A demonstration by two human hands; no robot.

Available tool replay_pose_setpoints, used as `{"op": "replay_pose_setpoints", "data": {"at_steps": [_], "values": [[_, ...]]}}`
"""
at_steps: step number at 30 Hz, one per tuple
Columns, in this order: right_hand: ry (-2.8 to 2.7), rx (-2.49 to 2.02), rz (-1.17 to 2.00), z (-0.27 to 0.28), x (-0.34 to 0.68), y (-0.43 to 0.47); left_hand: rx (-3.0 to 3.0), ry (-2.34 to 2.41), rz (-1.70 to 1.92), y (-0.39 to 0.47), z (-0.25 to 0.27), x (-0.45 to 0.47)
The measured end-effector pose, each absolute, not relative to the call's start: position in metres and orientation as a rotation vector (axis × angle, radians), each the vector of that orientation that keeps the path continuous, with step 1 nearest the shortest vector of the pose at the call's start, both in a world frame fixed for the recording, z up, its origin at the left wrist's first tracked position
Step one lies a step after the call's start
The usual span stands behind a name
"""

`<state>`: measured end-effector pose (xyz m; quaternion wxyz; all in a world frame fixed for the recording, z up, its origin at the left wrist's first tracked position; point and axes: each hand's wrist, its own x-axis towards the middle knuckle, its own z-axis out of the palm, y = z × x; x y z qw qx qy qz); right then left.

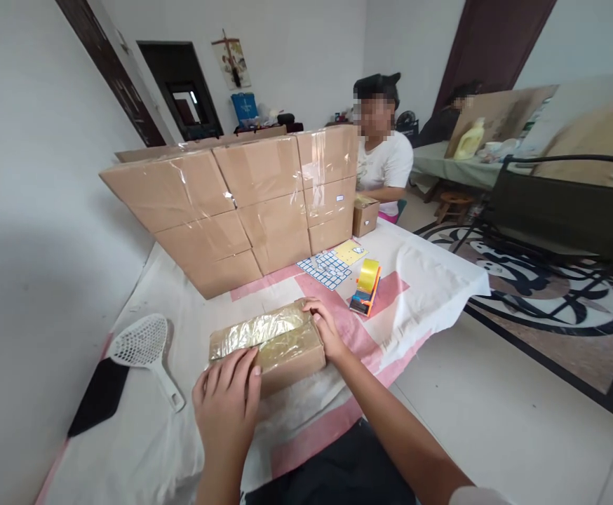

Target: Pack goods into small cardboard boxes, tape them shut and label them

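Note:
A small cardboard box lies on the cloth-covered table in front of me, its top covered with shiny clear tape. At its near left corner, my left hand has its fingers curled over the top. My right hand grips the right end, with fingers bent over the far edge. Beyond the box to the right stands an orange tape dispenser with a roll of yellowish tape. A sheet of small white labels with blue outlines lies further back.
Stacked cardboard boxes form a wall across the table's back. On the left are a white slotted scoop and a black flat object. A person sits beyond the table beside another small box. A dark chair stands right.

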<state>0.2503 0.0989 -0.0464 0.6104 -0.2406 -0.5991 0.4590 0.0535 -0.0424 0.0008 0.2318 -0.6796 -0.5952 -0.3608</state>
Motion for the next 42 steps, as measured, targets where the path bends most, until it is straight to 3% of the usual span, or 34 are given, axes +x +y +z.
{"op": "replay_pose_setpoints", "data": {"at_steps": [19,26,34,42], "values": [[-1.417,-0.580,0.947,-0.051,0.248,0.095,-1.801,-1.699,-0.824,-0.044,0.002,0.056],[-1.007,-1.089,0.201,-0.042,0.308,0.111,-1.851,-1.744,-0.722,-0.047,-0.003,0.050],[-1.012,-1.314,0.652,-0.046,0.378,0.178,-1.793,-1.772,-0.576,-0.044,-0.005,0.058],[-1.092,-1.413,0.614,-0.049,0.370,0.168,-1.743,-1.774,-0.655,-0.044,-0.007,0.062]]}}
